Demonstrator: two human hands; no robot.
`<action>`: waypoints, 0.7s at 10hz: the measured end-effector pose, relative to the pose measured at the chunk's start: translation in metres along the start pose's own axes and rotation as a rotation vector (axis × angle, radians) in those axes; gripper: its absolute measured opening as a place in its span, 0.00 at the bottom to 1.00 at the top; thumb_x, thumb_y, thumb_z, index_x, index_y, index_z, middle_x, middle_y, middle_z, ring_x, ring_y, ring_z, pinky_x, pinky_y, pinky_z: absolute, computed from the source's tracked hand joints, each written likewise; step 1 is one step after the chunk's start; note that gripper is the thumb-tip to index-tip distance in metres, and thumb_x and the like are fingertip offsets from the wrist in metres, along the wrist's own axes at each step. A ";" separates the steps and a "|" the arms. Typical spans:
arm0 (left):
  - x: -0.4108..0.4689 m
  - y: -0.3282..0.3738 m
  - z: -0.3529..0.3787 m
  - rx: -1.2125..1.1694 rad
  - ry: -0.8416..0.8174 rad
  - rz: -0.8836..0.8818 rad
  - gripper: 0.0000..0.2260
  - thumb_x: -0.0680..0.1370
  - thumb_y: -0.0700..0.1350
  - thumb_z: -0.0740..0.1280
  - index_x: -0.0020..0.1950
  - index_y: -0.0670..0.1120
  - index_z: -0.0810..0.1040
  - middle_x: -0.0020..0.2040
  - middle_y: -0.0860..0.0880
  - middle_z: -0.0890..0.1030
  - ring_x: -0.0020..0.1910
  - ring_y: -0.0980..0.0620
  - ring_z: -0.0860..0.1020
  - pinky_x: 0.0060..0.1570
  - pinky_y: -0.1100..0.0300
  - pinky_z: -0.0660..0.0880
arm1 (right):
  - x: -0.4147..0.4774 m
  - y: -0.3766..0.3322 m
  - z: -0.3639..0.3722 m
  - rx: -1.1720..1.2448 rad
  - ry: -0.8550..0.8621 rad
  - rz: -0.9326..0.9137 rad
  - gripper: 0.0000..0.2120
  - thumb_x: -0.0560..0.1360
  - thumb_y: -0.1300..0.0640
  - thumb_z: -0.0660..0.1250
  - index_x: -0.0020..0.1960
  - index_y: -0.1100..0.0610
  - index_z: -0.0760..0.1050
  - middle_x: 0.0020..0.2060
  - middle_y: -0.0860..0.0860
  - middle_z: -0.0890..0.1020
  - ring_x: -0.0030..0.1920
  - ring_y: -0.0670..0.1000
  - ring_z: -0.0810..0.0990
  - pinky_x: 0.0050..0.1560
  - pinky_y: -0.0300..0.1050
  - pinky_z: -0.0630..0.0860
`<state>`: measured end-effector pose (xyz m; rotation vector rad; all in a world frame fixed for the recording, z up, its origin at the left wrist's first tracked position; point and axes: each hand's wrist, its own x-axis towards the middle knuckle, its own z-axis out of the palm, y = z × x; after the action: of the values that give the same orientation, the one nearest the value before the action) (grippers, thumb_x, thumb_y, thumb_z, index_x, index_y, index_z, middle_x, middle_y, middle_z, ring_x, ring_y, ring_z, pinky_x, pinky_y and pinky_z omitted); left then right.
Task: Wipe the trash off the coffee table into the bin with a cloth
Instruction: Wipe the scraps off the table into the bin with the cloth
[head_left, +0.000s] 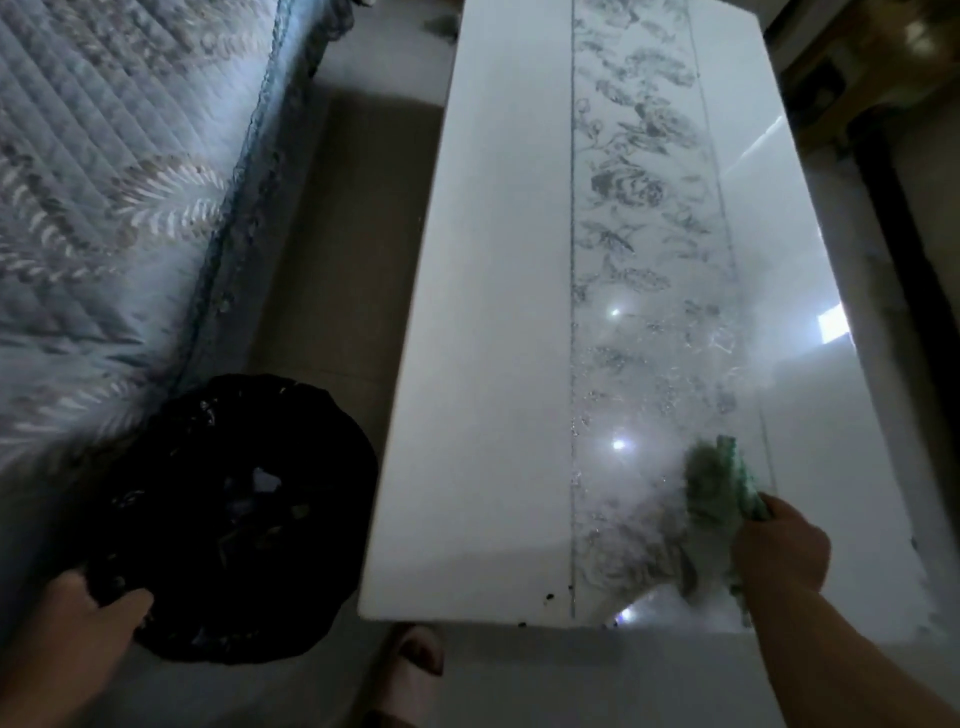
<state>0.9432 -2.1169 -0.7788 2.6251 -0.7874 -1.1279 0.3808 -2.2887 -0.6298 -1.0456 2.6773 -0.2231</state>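
While my right hand (779, 545) clenches the green cloth (727, 483), I'd sweep left toward the dark crumbs (550, 597), my left hand (78, 618) gripping the bin (234, 519) rim under the near table (493, 312) edge.

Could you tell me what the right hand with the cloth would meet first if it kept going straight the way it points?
The right hand points up the glossy white coffee table, pressing the green cloth. Ahead lies only the grey floral strip; the way looks free, though blur could hide small crumbs.

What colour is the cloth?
Green; the cloth, gripped in the right hand, shows in the head view.
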 end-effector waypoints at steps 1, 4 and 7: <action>0.023 -0.030 0.011 0.008 -0.047 -0.054 0.07 0.72 0.42 0.69 0.46 0.39 0.79 0.40 0.37 0.83 0.40 0.38 0.82 0.41 0.40 0.80 | -0.009 0.028 0.007 -0.149 -0.142 0.107 0.14 0.75 0.63 0.61 0.58 0.67 0.75 0.51 0.69 0.79 0.49 0.66 0.79 0.51 0.55 0.76; 0.030 -0.073 0.022 -0.089 -0.082 -0.026 0.09 0.74 0.42 0.68 0.53 0.42 0.79 0.48 0.37 0.83 0.46 0.38 0.83 0.47 0.35 0.80 | -0.059 0.019 0.035 0.003 -0.239 -0.037 0.16 0.75 0.66 0.59 0.62 0.62 0.72 0.57 0.65 0.78 0.53 0.63 0.76 0.49 0.48 0.70; -0.073 0.005 -0.016 -0.192 0.073 -0.006 0.04 0.67 0.43 0.70 0.38 0.43 0.78 0.36 0.39 0.81 0.37 0.41 0.80 0.43 0.45 0.79 | -0.144 -0.066 0.078 0.028 -0.413 -0.399 0.22 0.75 0.66 0.58 0.68 0.55 0.69 0.64 0.60 0.75 0.60 0.59 0.75 0.59 0.43 0.71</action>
<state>0.9107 -2.0822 -0.7204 2.4951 -0.6246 -1.0465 0.5481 -2.2419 -0.6631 -1.4324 2.0827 -0.1020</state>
